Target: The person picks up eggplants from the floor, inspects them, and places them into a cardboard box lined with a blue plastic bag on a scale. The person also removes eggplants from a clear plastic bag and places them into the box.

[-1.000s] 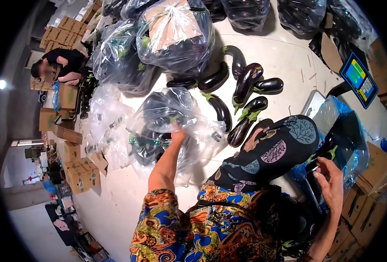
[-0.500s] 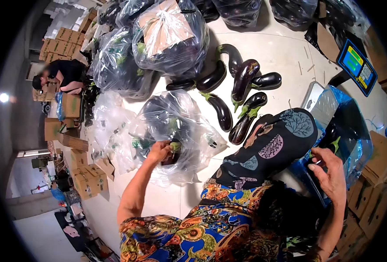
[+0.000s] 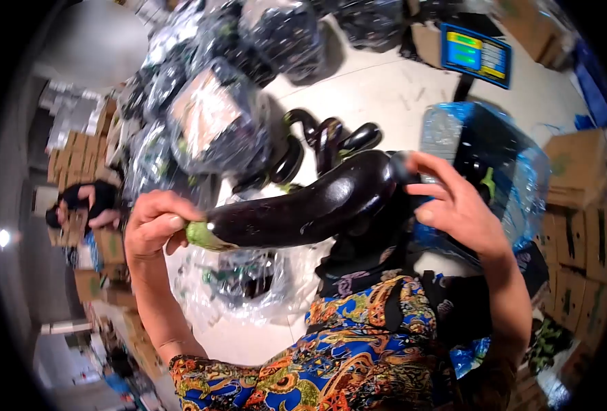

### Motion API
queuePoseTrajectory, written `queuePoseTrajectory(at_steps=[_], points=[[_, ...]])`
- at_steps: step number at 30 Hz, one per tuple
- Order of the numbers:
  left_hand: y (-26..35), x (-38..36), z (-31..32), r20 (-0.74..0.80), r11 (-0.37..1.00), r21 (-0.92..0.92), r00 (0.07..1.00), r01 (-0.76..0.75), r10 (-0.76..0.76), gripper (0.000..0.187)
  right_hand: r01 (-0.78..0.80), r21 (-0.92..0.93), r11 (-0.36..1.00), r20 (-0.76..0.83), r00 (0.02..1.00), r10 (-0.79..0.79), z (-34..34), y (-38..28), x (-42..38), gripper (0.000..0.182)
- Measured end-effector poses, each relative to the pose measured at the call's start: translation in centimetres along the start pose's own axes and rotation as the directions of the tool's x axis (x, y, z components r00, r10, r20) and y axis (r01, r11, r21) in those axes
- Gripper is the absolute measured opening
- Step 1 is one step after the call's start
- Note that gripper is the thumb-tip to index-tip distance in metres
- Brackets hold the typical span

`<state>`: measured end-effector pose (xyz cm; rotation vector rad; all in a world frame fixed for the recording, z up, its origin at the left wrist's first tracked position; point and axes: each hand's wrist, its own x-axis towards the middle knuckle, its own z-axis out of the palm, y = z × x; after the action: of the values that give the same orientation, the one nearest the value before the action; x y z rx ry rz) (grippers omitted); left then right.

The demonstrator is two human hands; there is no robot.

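A large, glossy dark-purple eggplant (image 3: 303, 209) lies sideways in the air in front of me. My left hand (image 3: 156, 226) pinches its green stem end. At the rounded far end is my right hand (image 3: 457, 205), fingers apart; the index fingertip is at the skin, and contact is hard to tell because that spot is blurred. Below the eggplant, a clear plastic bag (image 3: 248, 291) rests on the floor with dark contents. Several more eggplants (image 3: 287, 161) lie on the floor beyond the held one.
Filled plastic bags (image 3: 214, 127) stand at the back left. A scale display (image 3: 476, 55) rises behind a blue-lined container (image 3: 533, 171) on my right. Cardboard boxes (image 3: 577, 240) are stacked at the far right. Another person (image 3: 87, 205) bends over boxes at left.
My left hand has lifted the eggplant out of the clear bag and up before me. My right hand has moved from the blue-lined container to the eggplant's far end. The view has shifted.
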<state>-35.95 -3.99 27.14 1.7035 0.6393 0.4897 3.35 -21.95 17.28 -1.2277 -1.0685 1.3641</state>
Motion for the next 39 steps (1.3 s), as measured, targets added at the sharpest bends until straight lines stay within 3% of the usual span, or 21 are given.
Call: queuePoseTrajectory(at_steps=[2, 4, 5, 6, 8, 10, 11, 12, 13, 14, 17, 20, 21, 24, 25, 26, 28, 30, 34, 38, 39], points=[[1.2, 3.3, 1.7, 0.079, 0.988, -0.127, 0.992, -0.091, 0.102, 0.027, 0.011, 0.228, 0.974, 0.005, 1.000, -0.012, -0.3, -0.6, -0.1, 0.087], [1.1, 6.4, 2.9, 0.145, 0.971, -0.204, 0.977, -0.125, 0.156, 0.029, 0.131, 0.442, 0.887, 0.033, 0.986, -0.162, -1.3, 0.7, -0.3, 0.086], [0.8, 7.8, 3.9, 0.062, 0.972, -0.196, 0.988, -0.126, 0.141, 0.031, 0.071, 0.540, 0.838, 0.085, 0.987, -0.138, -1.9, 0.2, -1.2, 0.058], [0.5, 9.7, 5.2, -0.022, 0.970, -0.200, 0.991, -0.136, 0.135, 0.030, 0.051, 0.464, 0.884, 0.137, 0.982, -0.129, -2.9, 1.0, -1.6, 0.046], [-0.3, 14.0, 7.1, -0.027, 0.910, -0.412, 0.999, -0.049, 0.041, 0.025, -0.028, 0.582, 0.813, 0.092, 0.995, -0.032, -3.1, 1.6, -3.2, 0.040], [-1.5, 17.4, 9.6, -0.053, 0.930, -0.355, 0.992, 0.090, -0.117, 0.019, 0.037, 0.621, 0.783, 0.006, 0.999, -0.052, -3.4, 2.4, -3.9, 0.041], [-2.6, 19.0, 10.8, -0.046, 0.944, -0.328, 0.997, 0.048, -0.066, 0.018, 0.032, 0.658, 0.752, -0.005, 0.999, -0.038, -4.1, 2.8, -4.5, 0.042], [-2.1, 19.7, 11.4, 0.142, 0.946, -0.297, 0.986, 0.132, -0.093, 0.023, 0.023, 0.694, 0.720, -0.012, 1.000, -0.020, -4.8, 3.2, -5.1, 0.044], [-2.3, 20.7, 12.9, 0.124, 0.969, -0.220, 0.989, 0.111, -0.085, 0.027, 0.010, 0.718, 0.696, -0.086, 0.994, 0.074, -5.3, 3.7, -5.7, 0.050], [-2.8, 21.7, 14.8, 0.108, 0.986, -0.141, 0.991, 0.089, -0.074, 0.032, -0.009, 0.777, 0.630, -0.054, 0.995, 0.081, -5.7, 3.5, -6.5, 0.052], [-4.4, 23.7, 19.7, 0.147, 0.987, -0.037, 0.978, 0.157, -0.150, 0.045, 0.106, 0.812, 0.574, -0.155, 0.987, 0.036, -7.2, 5.5, -7.5, 0.052], [-4.5, 25.1, 23.4, 0.215, 0.954, -0.159, 0.952, 0.252, -0.216, 0.046, 0.130, 0.837, 0.531, -0.206, 0.975, 0.086, -7.7, 6.0, -8.6, 0.052], [-4.6, 25.6, 23.9, 0.257, 0.940, -0.176, 0.935, 0.293, -0.243, 0.043, 0.141, 0.864, 0.483, -0.174, 0.984, 0.023, -7.7, 6.4, -9.0, 0.057], [-6.2, 28.0, 25.9, 0.334, 0.908, -0.274, 0.916, 0.318, -0.221, 0.040, 0.125, 0.856, 0.501, -0.167, 0.985, 0.038, -7.6, 6.3, -9.8, 0.063], [-6.0, 28.2, 26.9, 0.334, 0.888, -0.283, 0.905, 0.363, -0.264, 0.036, 0.122, 0.830, 0.544, -0.113, 0.992, -0.051, -8.0, 6.4, -9.9, 0.070], [-6.9, 28.8, 27.7, 0.400, 0.869, -0.322, 0.886, 0.376, -0.235, 0.032, 0.096, 0.876, 0.473, -0.073, 0.995, -0.066, -8.4, 6.7, -9.9, 0.073], [-7.3, 29.3, 29.5, 0.459, 0.841, -0.338, 0.854, 0.423, -0.245, 0.030, 0.141, 0.829, 0.541, -0.201, 0.978, 0.054, -7.7, 5.1, -9.9, 0.069], [-8.1, 30.0, 31.3, 0.513, 0.817, -0.377, 0.833, 0.435, -0.207, 0.029, 0.079, 0.866, 0.494, -0.160, 0.979, 0.123, -7.9, 5.3, -10.1, 0.043], [-8.4, 30.7, 33.8, 0.505, 0.762, -0.438, 0.832, 0.477, -0.230, 0.029, 0.111, 0.808, 0.579, -0.182, 0.981, 0.066, -8.2, 5.1, -9.7, 0.041], [-7.0, 29.7, 35.2, 0.530, 0.879, -0.286, 0.827, 0.382, -0.187, 0.069, 0.101, 0.711, 0.696, -0.217, 0.973, 0.080, -8.3, 5.5, -9.1, 0.052], [-7.1, 29.6, 35.3, 0.540, 0.905, -0.223, 0.819, 0.363, -0.195, 0.089, 0.093, 0.690, 0.718, -0.223, 0.971, 0.088, -8.4, 5.6, -9.2, 0.052]])
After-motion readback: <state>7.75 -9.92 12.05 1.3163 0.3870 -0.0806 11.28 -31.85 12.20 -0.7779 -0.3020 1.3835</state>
